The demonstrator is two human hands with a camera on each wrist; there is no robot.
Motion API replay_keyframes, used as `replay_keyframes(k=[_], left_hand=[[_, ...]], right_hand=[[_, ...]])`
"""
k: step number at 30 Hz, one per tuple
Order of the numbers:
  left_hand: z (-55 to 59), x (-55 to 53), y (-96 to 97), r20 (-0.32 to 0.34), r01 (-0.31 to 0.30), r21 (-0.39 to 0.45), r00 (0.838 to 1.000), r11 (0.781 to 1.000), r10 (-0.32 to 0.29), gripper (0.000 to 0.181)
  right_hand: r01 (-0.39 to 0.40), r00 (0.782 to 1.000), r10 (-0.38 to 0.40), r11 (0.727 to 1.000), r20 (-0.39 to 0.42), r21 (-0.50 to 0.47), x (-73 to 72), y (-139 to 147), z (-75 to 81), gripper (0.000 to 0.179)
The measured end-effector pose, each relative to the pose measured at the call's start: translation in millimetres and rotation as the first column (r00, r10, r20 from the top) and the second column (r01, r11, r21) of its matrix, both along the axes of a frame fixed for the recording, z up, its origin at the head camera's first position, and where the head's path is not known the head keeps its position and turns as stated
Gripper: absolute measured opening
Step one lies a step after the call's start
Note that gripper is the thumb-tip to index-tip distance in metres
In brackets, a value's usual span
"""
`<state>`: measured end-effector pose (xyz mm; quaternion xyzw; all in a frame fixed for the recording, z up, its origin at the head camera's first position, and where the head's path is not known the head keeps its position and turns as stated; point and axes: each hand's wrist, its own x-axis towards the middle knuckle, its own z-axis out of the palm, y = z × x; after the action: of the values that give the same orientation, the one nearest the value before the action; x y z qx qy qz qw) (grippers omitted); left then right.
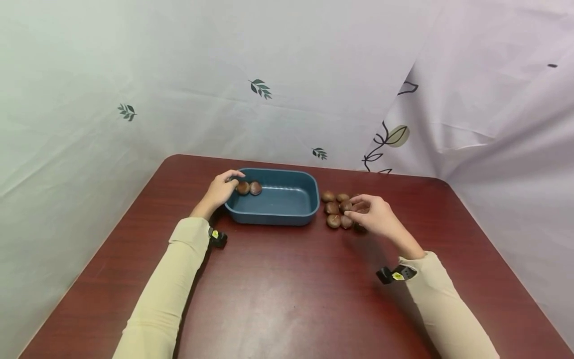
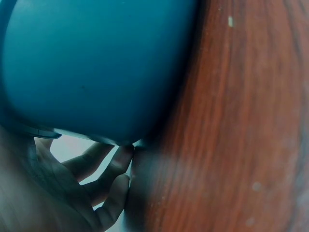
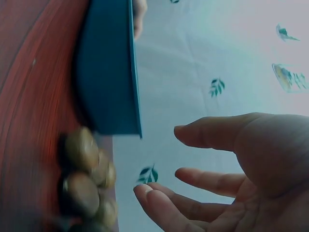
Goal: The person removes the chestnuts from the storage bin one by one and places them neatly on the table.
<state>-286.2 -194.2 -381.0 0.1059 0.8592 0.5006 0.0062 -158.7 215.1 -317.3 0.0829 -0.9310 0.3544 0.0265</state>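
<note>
A blue rectangular container [image 1: 273, 218] stands toward the far side of the table, with two brown chestnuts [image 1: 255, 188] inside at its left end. At that end my left hand [image 1: 218, 192] holds the rim, thumb over the edge. In the left wrist view, the fingers [image 2: 113, 169] lie along the container's outside [image 2: 96, 63]. My right hand [image 1: 372, 215] is over a group of chestnuts [image 1: 332, 208] right of the container, partly hiding them. Seen from the right wrist, its thumb and fingers are apart with nothing between them, and chestnuts [image 3: 81, 193] lie below.
The dark red wooden table [image 1: 287, 289] extends toward me in front of the container. A pale cloth [image 1: 287, 124] with printed leaves hangs behind the table and along both sides.
</note>
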Motion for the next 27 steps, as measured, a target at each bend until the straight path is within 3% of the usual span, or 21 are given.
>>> replay_keyframes(k=[6, 13, 20, 27], left_hand=[[2.3, 0.6, -0.4, -0.004, -0.001, 0.001, 1.000, 1.000, 0.001, 0.034], [-2.3, -0.7, 0.9, -0.006, -0.006, -0.008, 1.000, 1.000, 0.006, 0.034], [-3.1, 0.9, 2.3, -0.007, -0.004, 0.011, 1.000, 1.000, 0.004, 0.034], [-1.2, 0.0, 1.2, -0.010, -0.002, 0.006, 1.000, 1.000, 0.002, 0.034]], right_hand=[[-0.063, 0.998, 0.060, 0.993, -0.025, -0.103, -10.7, -29, -0.6, 0.031], [-0.120, 0.992, 0.102, 0.929, -0.071, -0.351, -26.7, -65, -17.9, 0.025], [-0.215, 0.976, 0.198, 0.922, -0.086, -0.321, -37.7, -92, -24.4, 0.026], [-0.238, 0.971, 0.236, 0.918, -0.046, -0.318, -46.5, -109, -29.4, 0.034]])
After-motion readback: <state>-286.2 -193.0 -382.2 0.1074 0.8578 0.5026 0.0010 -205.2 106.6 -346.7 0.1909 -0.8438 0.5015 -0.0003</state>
